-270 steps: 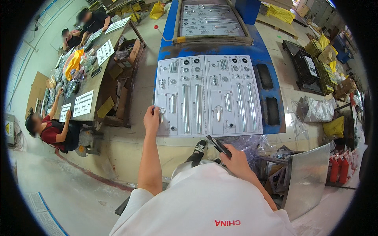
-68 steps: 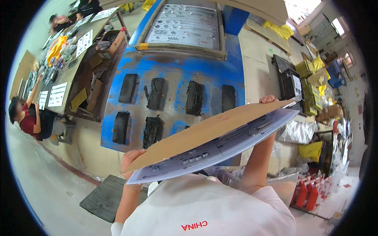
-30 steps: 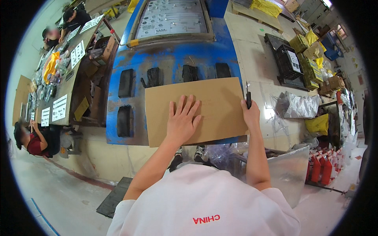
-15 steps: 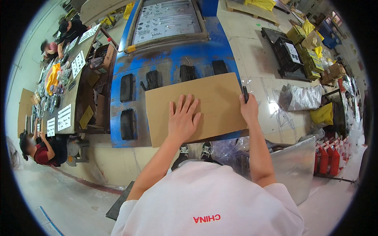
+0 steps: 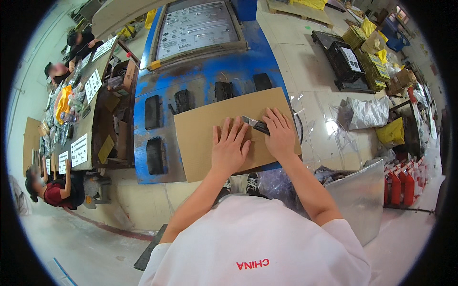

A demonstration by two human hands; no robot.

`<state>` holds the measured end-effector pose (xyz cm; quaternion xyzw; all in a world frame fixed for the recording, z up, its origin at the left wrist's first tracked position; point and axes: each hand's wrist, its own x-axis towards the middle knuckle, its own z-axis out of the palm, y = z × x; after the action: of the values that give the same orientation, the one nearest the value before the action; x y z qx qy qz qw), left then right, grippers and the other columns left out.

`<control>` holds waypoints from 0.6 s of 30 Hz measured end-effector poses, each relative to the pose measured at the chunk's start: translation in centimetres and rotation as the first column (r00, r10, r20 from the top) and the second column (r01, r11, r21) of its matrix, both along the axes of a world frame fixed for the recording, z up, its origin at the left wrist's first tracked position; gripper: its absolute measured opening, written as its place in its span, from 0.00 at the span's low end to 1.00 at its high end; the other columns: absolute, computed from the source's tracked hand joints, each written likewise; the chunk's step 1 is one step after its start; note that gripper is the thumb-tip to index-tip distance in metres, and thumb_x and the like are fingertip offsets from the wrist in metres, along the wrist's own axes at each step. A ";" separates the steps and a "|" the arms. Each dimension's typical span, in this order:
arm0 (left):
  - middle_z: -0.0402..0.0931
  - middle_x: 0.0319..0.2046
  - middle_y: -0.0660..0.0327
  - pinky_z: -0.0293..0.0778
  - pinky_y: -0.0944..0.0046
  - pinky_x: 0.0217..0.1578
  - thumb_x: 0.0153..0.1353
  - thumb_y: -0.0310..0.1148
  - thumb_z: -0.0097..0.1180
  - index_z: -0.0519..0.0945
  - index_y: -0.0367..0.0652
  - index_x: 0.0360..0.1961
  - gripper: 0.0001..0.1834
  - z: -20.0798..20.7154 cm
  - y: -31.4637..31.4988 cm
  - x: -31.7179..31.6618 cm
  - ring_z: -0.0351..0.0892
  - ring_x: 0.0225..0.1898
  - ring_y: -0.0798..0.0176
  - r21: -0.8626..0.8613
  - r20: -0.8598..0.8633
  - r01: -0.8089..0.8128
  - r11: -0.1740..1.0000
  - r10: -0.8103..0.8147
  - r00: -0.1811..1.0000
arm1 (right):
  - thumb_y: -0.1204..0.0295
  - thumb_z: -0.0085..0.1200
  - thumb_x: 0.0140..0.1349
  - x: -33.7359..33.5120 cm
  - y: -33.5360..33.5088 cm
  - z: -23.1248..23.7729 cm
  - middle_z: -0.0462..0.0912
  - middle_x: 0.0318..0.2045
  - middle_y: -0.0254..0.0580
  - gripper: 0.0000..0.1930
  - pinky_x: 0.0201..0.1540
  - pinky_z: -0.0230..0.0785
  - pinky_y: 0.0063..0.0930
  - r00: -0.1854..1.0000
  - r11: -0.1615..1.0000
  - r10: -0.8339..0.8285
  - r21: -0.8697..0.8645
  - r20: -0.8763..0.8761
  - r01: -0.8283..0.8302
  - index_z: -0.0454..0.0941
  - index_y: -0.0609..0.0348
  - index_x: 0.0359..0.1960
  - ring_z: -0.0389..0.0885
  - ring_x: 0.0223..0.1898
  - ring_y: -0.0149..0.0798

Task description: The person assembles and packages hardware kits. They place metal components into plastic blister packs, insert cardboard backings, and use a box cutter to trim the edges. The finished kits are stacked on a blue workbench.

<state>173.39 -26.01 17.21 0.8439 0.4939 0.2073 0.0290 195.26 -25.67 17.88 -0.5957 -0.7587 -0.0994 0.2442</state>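
Nearest, at the bottom of the frame, your white shirt fills the view, with your shoes just above it. Your left hand lies palm down on the board, fingers extended and moderately spread, holding nothing; its place on the board matches half a second ago.

The change is in your right hand. It was at the board's right edge; it now rests over the board's face, fingers extended and fairly close, with the knife kept at its thumb side. The knife's light-coloured end points left, close to your left fingertips; whether it touches them cannot be told. Judged from this, the board is now steadied at two places and the edge is free of the knife, but the left fingertips are exposed.

The board sits at the centre of the frame, brown face up, slightly askew over the near part of the blue table. Black pads show beyond its left and upper edges. At the top, a framed panel lies on the same table. Left of frame, co-workers sit along a bench; upper right, a black crate stands on the floor.
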 end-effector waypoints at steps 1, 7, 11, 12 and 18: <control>0.62 0.77 0.62 0.46 0.36 0.76 0.73 0.48 0.52 0.72 0.54 0.73 0.29 -0.1 0.0 0.4 0.54 0.79 0.50 0.051 0.010 -0.007 0.999 0.007 1.000 | 0.77 0.65 0.53 -0.2 0.0 -0.3 0.78 0.65 0.42 0.25 0.73 0.60 0.48 0.998 0.999 -0.028 0.029 -0.049 0.029 0.80 0.56 0.56 0.69 0.72 0.47; 0.66 0.74 0.54 0.53 0.39 0.74 0.69 0.42 0.59 0.74 0.51 0.69 0.28 1.6 0.0 -1.2 0.61 0.76 0.47 -0.139 0.133 0.013 0.990 0.006 0.991 | 0.75 0.65 0.55 1.2 -0.5 -0.1 0.75 0.67 0.43 0.24 0.72 0.62 0.49 0.984 0.998 -0.059 -0.042 -0.166 0.053 0.80 0.56 0.55 0.71 0.70 0.49; 0.75 0.63 0.47 0.71 0.45 0.60 0.67 0.41 0.64 0.78 0.43 0.58 0.22 3.6 -1.1 -11.1 0.76 0.62 0.45 -0.050 0.055 -0.618 0.784 0.620 0.782 | 0.72 0.64 0.62 3.8 1.2 0.9 0.78 0.62 0.49 0.18 0.63 0.70 0.48 0.861 0.960 -0.281 -0.124 -0.424 0.252 0.80 0.58 0.54 0.77 0.61 0.56; 0.77 0.60 0.47 0.73 0.49 0.58 0.67 0.41 0.64 0.78 0.42 0.58 0.22 3.6 -1.6 -13.7 0.79 0.57 0.46 -0.259 0.039 -0.614 0.746 0.643 0.765 | 0.70 0.63 0.64 4.6 1.9 1.0 0.81 0.59 0.51 0.17 0.60 0.72 0.48 0.813 0.950 -0.305 -0.103 -0.496 0.294 0.80 0.59 0.54 0.79 0.58 0.59; 0.81 0.52 0.57 0.75 0.61 0.53 0.68 0.41 0.65 0.76 0.42 0.58 0.22 2.0 -6.0 -19.4 0.82 0.49 0.58 -0.817 0.425 0.019 0.576 0.581 0.694 | 0.61 0.64 0.67 8.1 4.0 1.2 0.87 0.34 0.45 0.18 0.45 0.76 0.40 0.583 0.825 -0.516 -0.546 -0.627 0.143 0.81 0.63 0.48 0.86 0.39 0.44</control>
<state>154.02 -31.99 19.16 0.5174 0.6266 0.2595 0.5218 203.39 -21.68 19.04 -0.7541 -0.4602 0.2854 0.3716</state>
